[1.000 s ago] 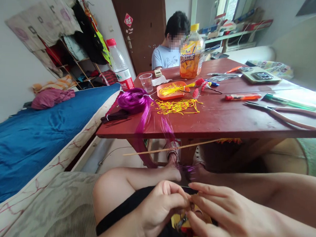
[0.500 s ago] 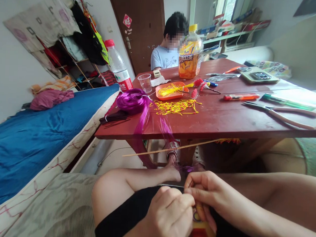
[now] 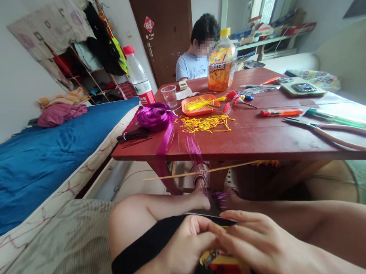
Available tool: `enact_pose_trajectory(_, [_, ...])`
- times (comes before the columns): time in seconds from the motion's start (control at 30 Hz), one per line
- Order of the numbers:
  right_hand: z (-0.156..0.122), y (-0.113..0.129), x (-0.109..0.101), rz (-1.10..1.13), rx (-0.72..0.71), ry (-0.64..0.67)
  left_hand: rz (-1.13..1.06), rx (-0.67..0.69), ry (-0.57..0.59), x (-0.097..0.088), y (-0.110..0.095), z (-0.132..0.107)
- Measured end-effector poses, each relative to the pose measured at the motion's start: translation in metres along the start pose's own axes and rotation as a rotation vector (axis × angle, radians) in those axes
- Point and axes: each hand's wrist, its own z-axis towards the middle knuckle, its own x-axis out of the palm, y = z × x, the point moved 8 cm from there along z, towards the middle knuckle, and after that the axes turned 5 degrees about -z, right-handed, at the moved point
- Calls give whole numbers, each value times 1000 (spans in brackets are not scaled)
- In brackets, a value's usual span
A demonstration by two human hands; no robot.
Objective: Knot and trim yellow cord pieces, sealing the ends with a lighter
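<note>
Below the red bench [image 3: 261,140] strewn with purple thread [image 3: 155,115], at bottom centre, left hand [image 3: 187,248] and right hand [image 3: 257,247] meet, fingertips pinched together, over a colourful packet [image 3: 225,270] on the lap.

A red diamond sign [image 3: 148,24] on the door [image 3: 165,43] carries a white character; print on the orange bottle [image 3: 221,66] is illegible.

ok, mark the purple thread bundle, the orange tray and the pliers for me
purple thread bundle [image 3: 155,114], head view, on the coiled mass on the table.
orange tray [image 3: 199,112], head view, on its near rim.
pliers [image 3: 314,126], head view, near the pivot.
</note>
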Motion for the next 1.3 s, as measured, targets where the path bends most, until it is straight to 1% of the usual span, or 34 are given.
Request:
enact_pose_trajectory(0.07, [-1, -25, 13, 235, 340, 67, 400, 360, -15, 4, -26, -8])
enact_pose_trajectory(0.13, [-12, -45, 34, 573, 709, 137, 789, 794, -114, 12, -49, -28])
enact_pose_trajectory(0.17, [-18, -49, 46, 770, 844, 163, 932, 992, -165, 17, -54, -39])
enact_pose_trajectory(0.23, [-23, -48, 65, 1118, 991, 185, 1126, 1293, -182, 27, -51, -56])
enact_pose_trajectory(0.27, [-24, -46, 71, 1243, 1021, 195, 1192, 1393, -148, 32, -47, -61])
enact_pose_trajectory(0.33, [-26, -44, 78, 1370, 1040, 225, 1273, 1496, -68, 39, -42, -66])
enact_pose_trajectory(0.37, [-26, -43, 77, 1384, 1035, 228, 1280, 1496, -49, 40, -43, -65])
enact_pose_trajectory(0.4, [-27, -45, 74, 1350, 1026, 209, 1251, 1451, -40, 40, -47, -63])
enact_pose_trajectory(0.43, [-27, -47, 68, 1254, 997, 178, 1180, 1339, -33, 37, -53, -57])
enact_pose_trajectory(0.47, [-25, -50, 57, 1096, 928, 140, 1066, 1155, -19, 31, -57, -46])
enact_pose_trajectory(0.5, [-20, -49, 42, 891, 795, 96, 905, 909, 0, 23, -57, -32])
enact_pose_trajectory(0.53, [-12, -42, 25, 653, 602, 46, 704, 622, 10, 13, -49, -18])
enact_pose_trajectory(0.57, [-5, -28, 10, 408, 379, 12, 487, 348, 13, 5, -36, -8])
enact_pose_trajectory(0.6, [-1, -12, 0, 187, 157, -7, 284, 119, 10, 1, -20, -2])
enact_pose_trajectory(0.63, [0, 3, -5, 11, -27, -19, 110, -50, 9, -1, -8, -1])
enact_pose_trajectory(0.67, [-1, 13, -7, -116, -149, -30, -23, -155, 12, 0, 1, 0])
enact_pose_trajectory(0.7, [-1, 18, -8, -191, -205, -33, -113, -211, 17, 1, 7, 1])
enact_pose_trajectory(0.73, [-1, 17, -8, -208, -210, -30, -162, -231, 24, 1, 10, 1])
enact_pose_trajectory(0.77, [0, 14, -8, -174, -177, -29, -171, -215, 25, 1, 10, 2])
enact_pose_trajectory(0.8, [2, 8, -7, -109, -105, -26, -132, -159, 22, 0, 7, 2])
enact_pose_trajectory(0.83, [3, -2, -3, -16, 16, -3, -38, -60, 18, -1, 1, 2])
enact_pose_trajectory(0.87, [3, -15, 3, 106, 174, 35, 109, 86, 7, -1, -10, 0])
enact_pose_trajectory(0.93, [-7, -41, 26, 432, 562, 122, 506, 507, -49, 3, -38, -12])
enact_pose_trajectory(0.97, [-15, -49, 40, 630, 746, 161, 710, 749, -89, 9, -49, -24])
enact_pose_trajectory(1.0, [-22, -52, 54, 836, 889, 190, 892, 983, -123, 17, -55, -37])
enact_pose_trajectory(1.03, [-27, -52, 66, 1029, 985, 207, 1041, 1190, -138, 25, -55, -49])
enact_pose_trajectory(1.07, [-30, -49, 75, 1182, 1043, 219, 1153, 1353, -124, 33, -51, -59])
enact_pose_trajectory(1.1, [-31, -47, 80, 1289, 1075, 232, 1228, 1471, -94, 38, -45, -64])
enact_pose_trajectory(1.13, [-31, -45, 83, 1352, 1086, 248, 1270, 1543, -63, 41, -41, -68])
enact_pose_trajectory(1.17, [-31, -44, 84, 1375, 1093, 262, 1290, 1565, -34, 42, -39, -68])
enact_pose_trajectory(1.2, [-31, -44, 81, 1357, 1095, 262, 1273, 1537, -20, 42, -41, -66])
enact_pose_trajectory(1.23, [-31, -45, 76, 1285, 1083, 251, 1213, 1442, -11, 38, -45, -60])
enact_pose_trajectory(1.27, [-28, -47, 66, 1153, 1021, 228, 1110, 1269, 2, 32, -50, -49])
enact_pose_trajectory(1.3, [-22, -47, 51, 964, 897, 187, 958, 1029, 21, 24, -51, -35])
